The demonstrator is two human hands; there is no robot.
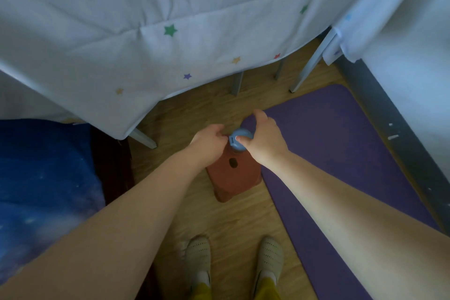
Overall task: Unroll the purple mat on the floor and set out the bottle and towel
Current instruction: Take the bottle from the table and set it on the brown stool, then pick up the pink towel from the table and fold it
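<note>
The purple mat [341, 153] lies unrolled flat on the wooden floor at the right. A bottle with a blue cap [235, 140] stands upright on a reddish-brown plastic stool [235, 175] just left of the mat's edge. My right hand [264, 137] grips the blue cap from the right, with the thumb on top. My left hand [209, 140] pinches the cap's left side. The bottle's body is hidden under both hands and the cap. No towel shows in view.
A table draped in a white cloth with coloured stars [170, 31] overhangs the floor ahead, its grey legs [237, 83] close behind the stool. A blue starry cover [43, 178] sits at the left. A white wall with a grey skirting [399, 134] borders the mat.
</note>
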